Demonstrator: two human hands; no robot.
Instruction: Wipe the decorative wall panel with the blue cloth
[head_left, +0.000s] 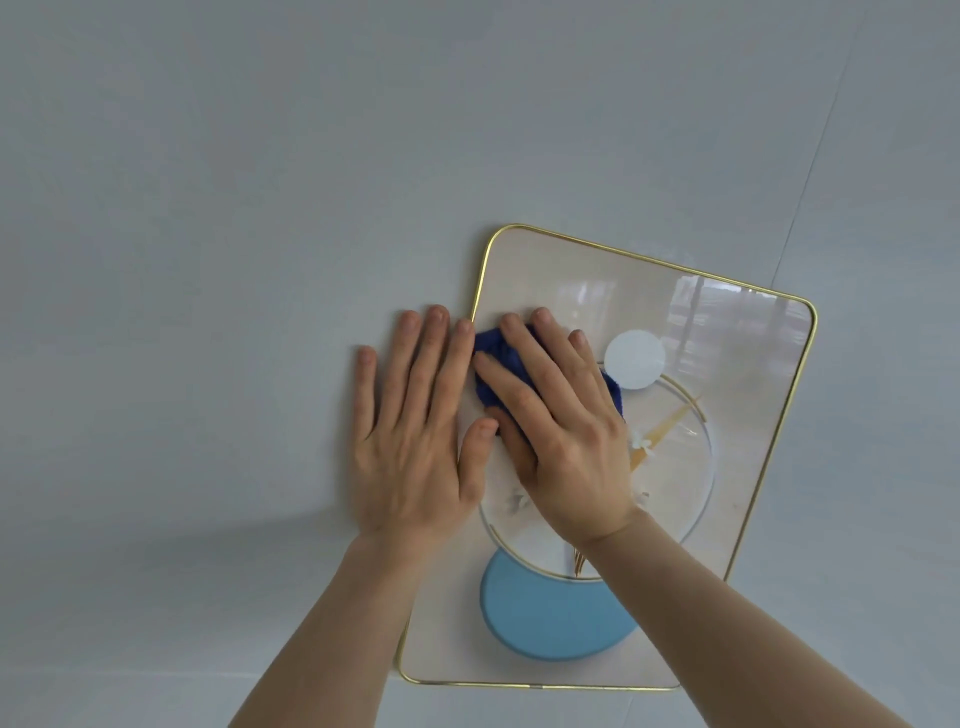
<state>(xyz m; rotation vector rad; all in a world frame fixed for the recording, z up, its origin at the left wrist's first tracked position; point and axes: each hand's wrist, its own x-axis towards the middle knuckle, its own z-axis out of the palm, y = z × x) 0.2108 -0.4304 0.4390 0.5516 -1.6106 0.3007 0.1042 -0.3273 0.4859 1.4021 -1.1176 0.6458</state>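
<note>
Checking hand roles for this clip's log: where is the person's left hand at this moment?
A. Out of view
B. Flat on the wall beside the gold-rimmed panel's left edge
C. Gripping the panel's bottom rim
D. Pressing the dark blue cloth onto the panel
B: the left hand lies open and flat on the grey wall, against the gold-rimmed panel's left edge, while the right hand presses the dark blue cloth.

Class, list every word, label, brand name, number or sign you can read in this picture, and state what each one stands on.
None: no readable text appears anywhere.
The decorative wall panel shows only shapes: a white circle, a light blue disc and gold lines.
The blue cloth, the wall, the left hand and the right hand carry no lettering.
</note>
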